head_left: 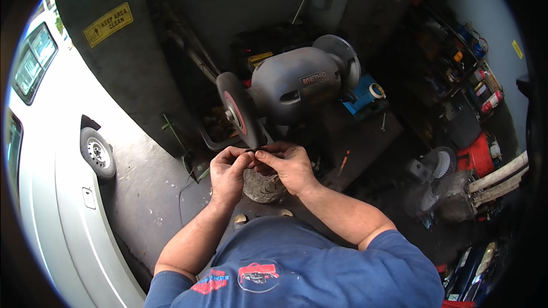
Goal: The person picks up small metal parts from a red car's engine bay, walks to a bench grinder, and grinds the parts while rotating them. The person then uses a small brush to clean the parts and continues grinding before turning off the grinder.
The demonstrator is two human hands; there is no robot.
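Both hands meet directly below the front grinding wheel of a grey bench grinder. The left hand and the right hand pinch a small dark workpiece between thumb and fingers; the fingertips of the two hands touch each other around it. The fingers of both hands are closed on the workpiece, which is too small and too shadowed to identify. The workpiece sits at the lower edge of the wheel; whether it touches the wheel cannot be told.

The wheel is dark with a reddish centre flange. A second, lighter wheel sits at the far end of the grinder. The grinder stands on a dark bench. A blue tool lies behind it on the right. A white car stands to the left on the concrete floor. A standing fan stands to the right, near a red container.
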